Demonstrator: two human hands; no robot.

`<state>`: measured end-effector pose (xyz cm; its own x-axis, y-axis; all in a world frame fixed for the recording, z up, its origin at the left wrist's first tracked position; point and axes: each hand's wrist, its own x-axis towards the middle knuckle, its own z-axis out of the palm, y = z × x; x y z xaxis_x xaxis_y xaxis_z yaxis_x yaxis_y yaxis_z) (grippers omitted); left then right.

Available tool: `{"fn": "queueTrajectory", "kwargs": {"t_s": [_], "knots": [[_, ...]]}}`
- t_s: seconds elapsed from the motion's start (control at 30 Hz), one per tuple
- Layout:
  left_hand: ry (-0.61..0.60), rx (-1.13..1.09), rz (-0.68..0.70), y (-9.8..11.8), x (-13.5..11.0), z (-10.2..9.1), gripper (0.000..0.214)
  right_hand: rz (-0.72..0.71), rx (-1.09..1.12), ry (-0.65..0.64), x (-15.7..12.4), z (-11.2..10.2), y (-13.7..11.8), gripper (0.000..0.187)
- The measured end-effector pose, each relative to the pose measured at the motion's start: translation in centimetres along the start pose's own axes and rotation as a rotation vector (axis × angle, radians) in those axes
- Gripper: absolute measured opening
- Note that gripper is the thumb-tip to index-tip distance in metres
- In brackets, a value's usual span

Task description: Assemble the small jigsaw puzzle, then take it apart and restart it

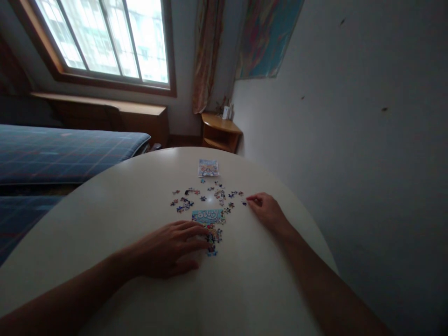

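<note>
Puzzle section point(210, 223) (lettering blurred), left hand point(171, 248) touching, right hand point(268, 211) beside piece point(244, 203)

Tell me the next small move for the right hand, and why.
Probably bring the right hand with the loose piece at its fingers over to the assembled patch, which the left hand rests on; the patch is only part built and other pieces lie scattered beyond it.

left hand point(171, 247): bare, four long fingers and thumb in view | left forearm point(80, 289) behind it: uncovered all the way to the frame edge | right hand point(268, 210): bare, its back showing | right forearm point(322, 280) behind it: uncovered, slim at the wrist, broader toward the frame edge | dim light hides finer detail
</note>
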<state>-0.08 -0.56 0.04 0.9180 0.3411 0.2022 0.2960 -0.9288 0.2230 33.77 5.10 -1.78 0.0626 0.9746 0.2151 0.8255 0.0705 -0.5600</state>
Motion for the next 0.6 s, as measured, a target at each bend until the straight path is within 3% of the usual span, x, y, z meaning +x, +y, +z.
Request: {"fn": "queueTrajectory", "kwargs": {"t_s": [0.2,0.6], "knots": [[-0.012,-0.01,0.002,0.1,0.19,-0.05,0.047,-0.069,-0.073,-0.007,0.11,0.34,0.32,0.019],[-0.019,-0.023,0.0,0.15,0.18,-0.14,0.045,-0.064,-0.082,-0.019,0.22,0.5,0.3,0.019]]}}
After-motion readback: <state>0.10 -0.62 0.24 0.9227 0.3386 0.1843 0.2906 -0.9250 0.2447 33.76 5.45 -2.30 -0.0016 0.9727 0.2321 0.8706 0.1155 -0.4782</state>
